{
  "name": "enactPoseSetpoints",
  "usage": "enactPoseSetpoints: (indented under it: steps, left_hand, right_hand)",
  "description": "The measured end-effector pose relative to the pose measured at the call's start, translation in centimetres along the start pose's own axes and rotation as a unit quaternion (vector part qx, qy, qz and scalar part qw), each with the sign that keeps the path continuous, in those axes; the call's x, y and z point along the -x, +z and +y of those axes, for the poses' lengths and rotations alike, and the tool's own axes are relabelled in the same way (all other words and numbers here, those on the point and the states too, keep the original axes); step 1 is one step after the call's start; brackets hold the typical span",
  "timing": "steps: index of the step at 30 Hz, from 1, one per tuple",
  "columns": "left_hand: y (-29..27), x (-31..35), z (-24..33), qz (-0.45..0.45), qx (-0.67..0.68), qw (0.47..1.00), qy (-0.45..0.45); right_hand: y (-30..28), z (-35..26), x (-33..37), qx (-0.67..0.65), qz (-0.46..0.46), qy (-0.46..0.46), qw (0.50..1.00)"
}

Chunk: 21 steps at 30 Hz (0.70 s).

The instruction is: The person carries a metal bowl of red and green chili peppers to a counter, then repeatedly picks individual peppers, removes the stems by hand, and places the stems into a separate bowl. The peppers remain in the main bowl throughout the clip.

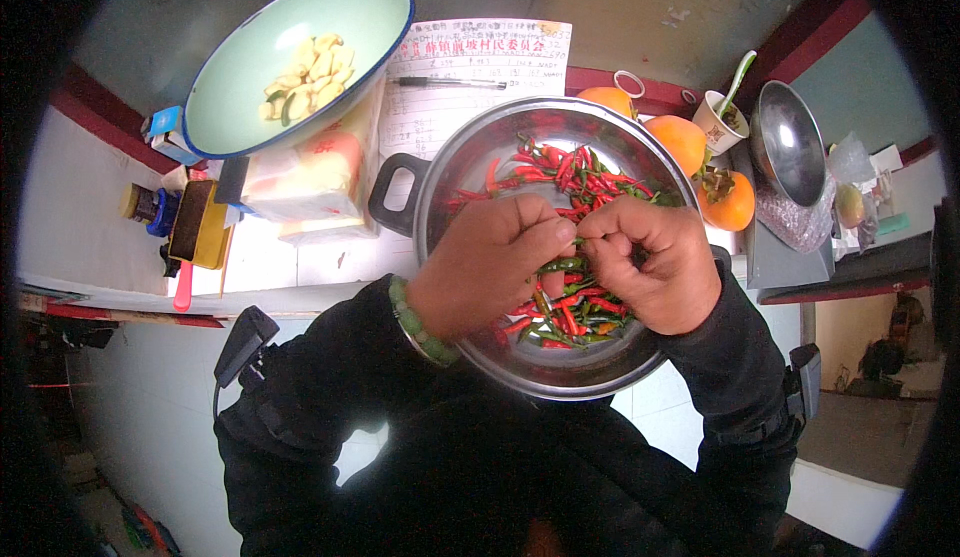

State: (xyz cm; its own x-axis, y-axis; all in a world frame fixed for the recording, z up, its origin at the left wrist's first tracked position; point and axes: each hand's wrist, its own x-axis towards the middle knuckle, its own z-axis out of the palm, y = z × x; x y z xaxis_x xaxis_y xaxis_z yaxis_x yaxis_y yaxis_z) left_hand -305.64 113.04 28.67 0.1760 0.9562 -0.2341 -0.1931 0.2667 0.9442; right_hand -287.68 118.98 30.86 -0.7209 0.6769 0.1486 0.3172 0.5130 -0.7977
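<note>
Chillies fill the steel pot (440, 172) beneath our grip; our left hand (487, 262) and right hand (645, 262) pinch one green chilli (562, 264) between them; we judge short, firm plucks at its stem best.

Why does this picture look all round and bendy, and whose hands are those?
A camera worn on a person's head took it, looking down, and its wide lens bends the edges. The left hand and the right hand are that person's own. Together they pinch a small green chili over a steel pot full of red and green chilies. On the counter nearby are a pale green bowl holding light-coloured slices, a sheet of paper with a pen, orange fruits, a paper cup and a metal bowl.
</note>
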Motion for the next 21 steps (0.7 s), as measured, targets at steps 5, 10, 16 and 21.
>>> enactPoseSetpoints:
  steps: [5,10,16,21]
  left_hand:
    - [0.5,0.1,-0.1,-0.008,0.011,1.0,0.022]
    - [0.5,0.5,0.3,-0.041,0.175,0.983,-0.027]
    - [0.6,0.3,-0.1,-0.054,0.056,0.996,0.04]
    - [0.8,0.0,-0.7,-0.026,0.171,0.984,-0.03]
  right_hand:
    - [-0.2,0.2,0.0,-0.162,-0.016,0.072,0.984]
    - [-0.7,0.6,-0.4,-0.413,-0.022,0.174,0.894]
    - [-0.3,0.9,-0.6,-0.402,-0.001,0.204,0.893]
    - [-0.3,1.1,-0.5,-0.493,0.001,0.22,0.842]
